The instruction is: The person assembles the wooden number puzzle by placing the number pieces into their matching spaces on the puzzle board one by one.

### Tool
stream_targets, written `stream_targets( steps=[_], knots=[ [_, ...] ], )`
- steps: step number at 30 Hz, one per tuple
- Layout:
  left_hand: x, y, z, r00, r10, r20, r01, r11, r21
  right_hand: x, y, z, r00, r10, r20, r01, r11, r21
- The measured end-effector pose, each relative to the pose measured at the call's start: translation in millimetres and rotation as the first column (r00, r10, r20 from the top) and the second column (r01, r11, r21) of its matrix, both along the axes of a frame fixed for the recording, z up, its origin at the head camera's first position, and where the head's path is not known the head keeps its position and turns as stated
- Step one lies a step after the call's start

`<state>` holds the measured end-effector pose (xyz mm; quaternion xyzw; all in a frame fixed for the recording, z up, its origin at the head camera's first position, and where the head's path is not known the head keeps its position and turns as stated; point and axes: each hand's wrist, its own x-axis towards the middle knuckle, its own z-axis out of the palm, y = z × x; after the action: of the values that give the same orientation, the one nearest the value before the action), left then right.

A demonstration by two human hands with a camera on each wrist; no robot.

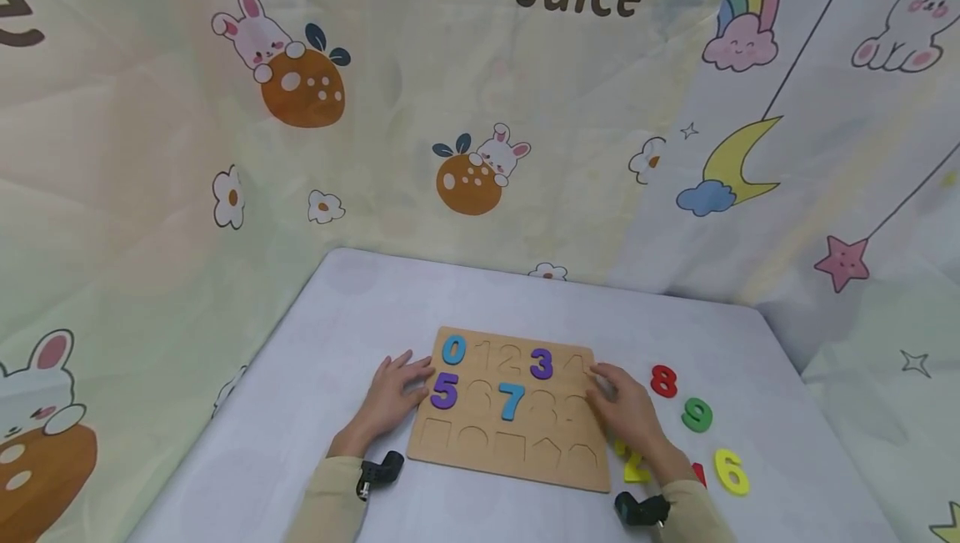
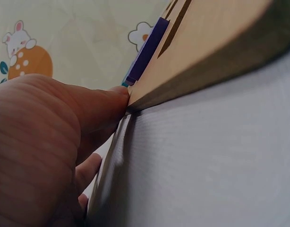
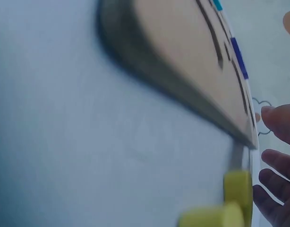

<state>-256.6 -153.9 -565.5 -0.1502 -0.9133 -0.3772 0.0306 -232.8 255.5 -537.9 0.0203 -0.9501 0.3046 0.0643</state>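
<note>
A wooden number puzzle board (image 1: 487, 460) lies flat on the table. Set in it are a blue 0 (image 1: 453, 350), a purple 3 (image 1: 541, 364), a purple 5 (image 1: 445, 391) and a blue 7 (image 1: 512, 401). My left hand (image 1: 390, 394) is at the board's left edge, its thumb (image 2: 105, 106) touching the board's side in the left wrist view. By the right edge is my right hand (image 1: 628, 411), with its spread fingers (image 3: 279, 163) apart from the board in the right wrist view. A yellow piece (image 1: 636, 470) is partly hidden by the right hand.
Loose to the right lie a red 8 (image 1: 663, 381), a green 9 (image 1: 697, 414) and a yellow 6 (image 1: 731, 472). A red piece (image 1: 699, 474) shows partly behind the right wrist. The white table (image 1: 405, 284) meets a printed cloth backdrop (image 1: 405, 176) at the back.
</note>
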Motion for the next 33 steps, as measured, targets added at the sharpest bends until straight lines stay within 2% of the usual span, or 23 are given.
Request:
stream_targets(
  steps=[4, 9, 14, 18, 23, 33],
  knots=[
    [0.4, 0.0, -1.0, 1.0, -0.002, 0.002, 0.002, 1.0, 0.004, 0.3, 13.3, -1.3, 0.999, -0.031, 0.013, 0.03, 0.998, 0.058],
    [-1.3, 0.5, -1.7, 1.0, -0.004, -0.004, 0.004, 1.0, 0.003, -0.2, 29.1, 1.9, 0.998, -0.06, -0.007, 0.06, 0.992, 0.107],
    [-1.7, 0.8, -1.6, 1.0, 0.001, -0.014, -0.001, 1.0, 0.002, -0.4, 45.4, 3.3, 0.997, -0.075, -0.036, 0.078, 0.99, 0.118],
    [-0.6, 1.1, -1.5, 1.0, 0.009, -0.007, -0.01, 1.0, -0.003, -2.1, 59.0, 0.4, 0.992, -0.116, -0.045, 0.121, 0.986, 0.114],
    [1.1, 0.7, -2.1, 1.0, -0.002, -0.019, 0.002, 1.0, 0.012, -2.0, 73.1, -4.5, 0.986, -0.168, -0.01, 0.168, 0.978, 0.121],
    [1.1, -0.5, -1.2, 1.0, -0.008, -0.025, 0.008, 1.0, -0.004, -2.2, 87.5, -7.6, 0.977, -0.209, 0.034, 0.203, 0.971, 0.127]
  ],
)
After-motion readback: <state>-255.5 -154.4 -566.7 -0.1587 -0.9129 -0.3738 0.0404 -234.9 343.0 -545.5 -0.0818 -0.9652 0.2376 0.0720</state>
